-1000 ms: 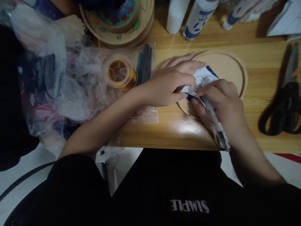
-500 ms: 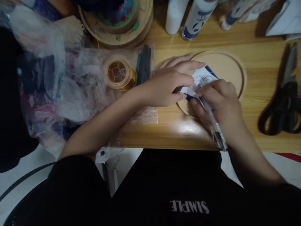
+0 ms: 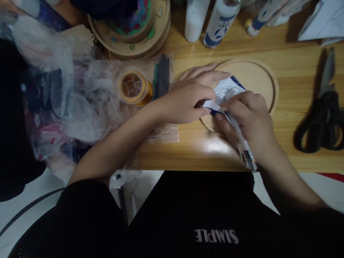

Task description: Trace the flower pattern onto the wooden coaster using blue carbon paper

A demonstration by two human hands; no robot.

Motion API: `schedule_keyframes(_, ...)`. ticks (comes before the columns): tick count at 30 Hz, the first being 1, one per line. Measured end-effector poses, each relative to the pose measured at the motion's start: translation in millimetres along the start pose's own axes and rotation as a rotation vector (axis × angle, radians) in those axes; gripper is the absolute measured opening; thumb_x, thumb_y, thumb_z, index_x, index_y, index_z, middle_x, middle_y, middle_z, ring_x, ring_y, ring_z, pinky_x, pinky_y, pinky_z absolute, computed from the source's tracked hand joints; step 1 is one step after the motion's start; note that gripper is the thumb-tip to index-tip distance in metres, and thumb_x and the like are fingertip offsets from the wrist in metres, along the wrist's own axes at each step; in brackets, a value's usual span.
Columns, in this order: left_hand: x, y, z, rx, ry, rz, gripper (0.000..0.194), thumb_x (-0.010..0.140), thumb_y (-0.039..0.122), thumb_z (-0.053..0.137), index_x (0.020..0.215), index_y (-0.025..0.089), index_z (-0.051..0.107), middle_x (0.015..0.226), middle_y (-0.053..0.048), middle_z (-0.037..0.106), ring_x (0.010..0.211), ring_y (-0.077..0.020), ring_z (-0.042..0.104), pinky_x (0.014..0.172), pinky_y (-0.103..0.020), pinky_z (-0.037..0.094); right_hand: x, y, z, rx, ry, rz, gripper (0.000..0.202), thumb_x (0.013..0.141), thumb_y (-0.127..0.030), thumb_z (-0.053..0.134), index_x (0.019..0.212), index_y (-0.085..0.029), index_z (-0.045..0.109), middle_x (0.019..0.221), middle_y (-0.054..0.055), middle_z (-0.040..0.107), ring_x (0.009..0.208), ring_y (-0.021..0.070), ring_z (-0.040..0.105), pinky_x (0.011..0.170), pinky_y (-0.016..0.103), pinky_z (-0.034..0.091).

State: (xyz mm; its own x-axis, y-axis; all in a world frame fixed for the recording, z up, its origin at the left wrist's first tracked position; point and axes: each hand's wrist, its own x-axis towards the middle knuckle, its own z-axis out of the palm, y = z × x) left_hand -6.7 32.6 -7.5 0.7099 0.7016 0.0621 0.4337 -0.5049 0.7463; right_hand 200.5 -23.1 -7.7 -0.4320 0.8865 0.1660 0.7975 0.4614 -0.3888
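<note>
A white sheet of paper (image 3: 223,89) printed with a curly line drawing lies over a dark blue sheet (image 3: 237,82) on a round wooden board (image 3: 258,71) with a raised rim. My left hand (image 3: 192,96) pinches the near-left edge of both sheets between thumb and forefinger, its other fingers stretched over the board. Close beside it, my right hand (image 3: 249,111) grips the same lifted edge with thumb and forefinger. A clear-barrelled pen (image 3: 246,150) is also held in that hand, slanting back toward my body. The pen's tip is hidden.
Black-handled scissors (image 3: 319,118) lie at the right. A spool of golden thread (image 3: 135,87) and dark pens (image 3: 162,75) sit on plastic bags (image 3: 88,89) at the left. Bottles (image 3: 221,25) and a decorated round wooden piece (image 3: 158,36) stand at the back.
The view has shifted slightly, so the table things appear a little further left. Both hands keep their hold on the paper's edge, with hardly any movement.
</note>
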Motion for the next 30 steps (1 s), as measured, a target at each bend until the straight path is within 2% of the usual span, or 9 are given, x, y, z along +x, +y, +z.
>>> schedule_keyframes(7, -0.7, -4.8, 1.2, 0.027, -0.03, 0.014, 0.01, 0.081, 0.02, 0.061, 0.085, 0.024, 0.069, 0.15, 0.003, 0.045, 0.147, -0.0319, 0.028, 0.121, -0.06, 0.021, 0.2, 0.4, 1.8, -0.002, 0.038, -0.026, 0.022, 0.093, -0.039, 0.048, 0.089, -0.023, 0.062, 0.087, 0.007, 0.058, 0.079, 0.0229, 0.049, 0.066, 0.036, 0.035)
schedule_keyframes(11, -0.7, -2.7, 1.5, 0.001, -0.004, 0.003, 0.012, 0.078, 0.018, 0.063, 0.085, 0.026, 0.069, 0.148, 0.006, 0.047, 0.146, -0.032, 0.03, 0.121, -0.059, 0.022, 1.6, 0.4, 0.8, 0.001, 0.055, -0.065, 0.021, 0.092, -0.037, 0.049, 0.091, -0.021, 0.063, 0.087, 0.008, 0.059, 0.079, 0.0232, 0.049, 0.064, 0.035, 0.035)
schedule_keyframes(15, -0.5, 2.1, 0.4, 0.005, 0.011, -0.037, 0.01, 0.078, 0.016, 0.065, 0.081, 0.024, 0.069, 0.147, 0.005, 0.05, 0.145, -0.0325, 0.033, 0.12, -0.06, 0.024, 1.8, -1.2, 0.6, -0.002, 0.042, -0.028, 0.025, 0.093, -0.04, 0.047, 0.088, -0.023, 0.064, 0.085, 0.008, 0.06, 0.079, 0.0238, 0.049, 0.064, 0.035, 0.035)
schedule_keyframes(19, -0.7, 4.3, -0.8, 0.033, 0.005, -0.017, 0.011, 0.077, 0.017, 0.067, 0.082, 0.026, 0.068, 0.147, 0.007, 0.049, 0.145, -0.0319, 0.033, 0.118, -0.062, 0.025, 2.4, -2.0, 0.8, -0.007, 0.042, -0.024, 0.027, 0.093, -0.042, 0.047, 0.088, -0.023, 0.065, 0.085, 0.007, 0.061, 0.078, 0.0231, 0.049, 0.065, 0.036, 0.036)
schedule_keyframes(30, -1.8, 5.7, -3.3, 0.076, -0.012, 0.01, 0.01, 0.084, 0.019, 0.062, 0.089, 0.021, 0.071, 0.144, -0.002, 0.055, 0.145, -0.0323, 0.033, 0.116, -0.059, 0.028, 2.5, -1.7, 1.4, -0.006, 0.056, -0.056, 0.021, 0.093, -0.033, 0.049, 0.088, -0.023, 0.066, 0.085, 0.006, 0.062, 0.078, 0.0217, 0.051, 0.069, 0.035, 0.035)
